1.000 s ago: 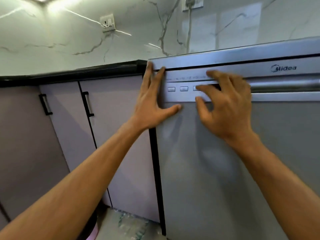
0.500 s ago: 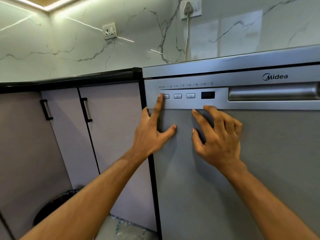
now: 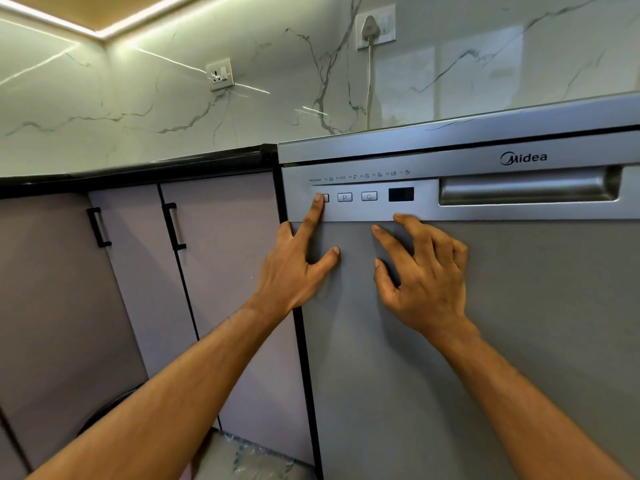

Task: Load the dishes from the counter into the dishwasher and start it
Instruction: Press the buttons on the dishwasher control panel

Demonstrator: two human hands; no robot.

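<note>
The Midea dishwasher (image 3: 485,323) stands shut in front of both hands, its contents hidden, so the step in hand looks like starting it. The left hand (image 3: 294,268) holds nothing, fingers (image 3: 317,206) spread, its index tip on the leftmost button (image 3: 325,197) beside the P button (image 3: 344,197). The right hand (image 3: 426,271) rests spread and empty just below the dark display (image 3: 401,194); next likely comes choosing a programme.

Both arms reach forward; the left hand (image 3: 294,268) extends its index finger, the right hand (image 3: 426,278) has fingers spread.
</note>
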